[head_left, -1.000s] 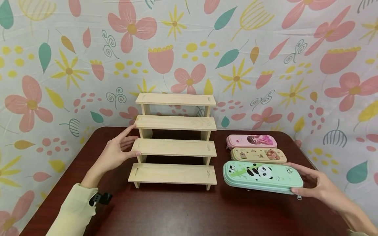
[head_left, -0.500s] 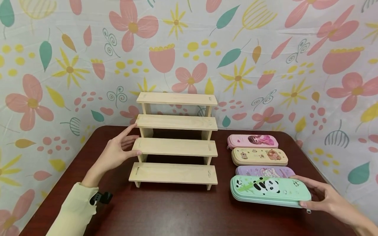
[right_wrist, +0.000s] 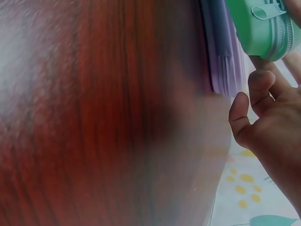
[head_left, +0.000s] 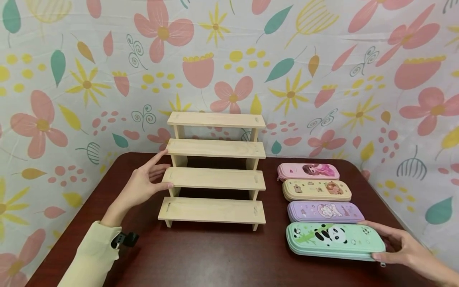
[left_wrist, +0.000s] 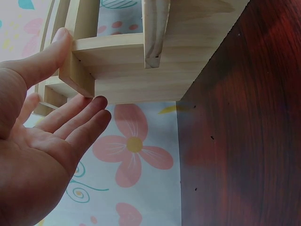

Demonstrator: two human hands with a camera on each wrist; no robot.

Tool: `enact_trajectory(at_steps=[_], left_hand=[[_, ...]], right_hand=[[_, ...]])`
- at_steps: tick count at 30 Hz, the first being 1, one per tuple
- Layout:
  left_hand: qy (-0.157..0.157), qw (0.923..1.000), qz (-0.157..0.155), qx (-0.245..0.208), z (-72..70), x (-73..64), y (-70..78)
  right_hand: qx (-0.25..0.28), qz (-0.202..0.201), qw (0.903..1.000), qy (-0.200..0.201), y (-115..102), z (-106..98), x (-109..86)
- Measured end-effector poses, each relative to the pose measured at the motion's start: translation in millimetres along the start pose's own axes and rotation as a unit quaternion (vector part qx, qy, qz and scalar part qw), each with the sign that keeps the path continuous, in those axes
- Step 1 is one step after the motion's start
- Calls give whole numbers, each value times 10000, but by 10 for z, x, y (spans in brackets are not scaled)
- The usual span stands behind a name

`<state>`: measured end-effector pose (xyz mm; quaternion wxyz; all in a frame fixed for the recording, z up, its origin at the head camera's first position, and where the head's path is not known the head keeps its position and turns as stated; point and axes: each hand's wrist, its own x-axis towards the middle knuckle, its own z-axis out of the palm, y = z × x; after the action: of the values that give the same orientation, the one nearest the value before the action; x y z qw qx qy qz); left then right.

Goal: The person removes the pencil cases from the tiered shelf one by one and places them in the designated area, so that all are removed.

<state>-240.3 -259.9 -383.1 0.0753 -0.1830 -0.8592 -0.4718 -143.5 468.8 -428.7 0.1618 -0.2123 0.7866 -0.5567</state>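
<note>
In the head view, a stepped wooden display rack (head_left: 215, 177) with several shelf boards stands on the table. My left hand (head_left: 140, 184) is at its left side, thumb at the end of one board and index fingertip at the board above. The left wrist view shows that left hand (left_wrist: 44, 122) with fingers nearly straight beside the wood. My right hand (head_left: 401, 245) grips the right end of a mint-green pencil case (head_left: 335, 241) with a panda picture, thumb in front and fingers behind. A zip pull (right_wrist: 267, 11) hangs at its end in the right wrist view.
Behind the green case lie a purple pencil case (head_left: 324, 211), a yellow one (head_left: 317, 189) and a pink one (head_left: 308, 171), in a row right of the rack. The dark red wooden table (head_left: 215, 255) meets a flower-printed cloth (head_left: 229, 52) at the back.
My right hand has brought the green pencil case down, towards me and slightly right, uncovering the purple case behind it. My left hand stays at the rack.
</note>
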Motion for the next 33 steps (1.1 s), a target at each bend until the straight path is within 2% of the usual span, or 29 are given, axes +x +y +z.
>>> enact_trajectory(at_steps=[11,16,21,27,33], left_hand=[[-7,10000,5,-54,0,-9,0],[-1,10000,-21,-61,1,-9,7],[-12,10000,-21,-75,2,0,17],[-19,10000,-17,-40,-1,3,11],[-10,10000,-35,-25,1,0,9]], right_hand=[[-113,49,9998,-153,111,-66,-19],[-17,483,9985,-258,142,-118,-33],[-286,788,9962,-235,151,-126,-46],[-815,743,9939,-38,164,-127,-46],[-792,749,9940,-125,183,-164,-45]])
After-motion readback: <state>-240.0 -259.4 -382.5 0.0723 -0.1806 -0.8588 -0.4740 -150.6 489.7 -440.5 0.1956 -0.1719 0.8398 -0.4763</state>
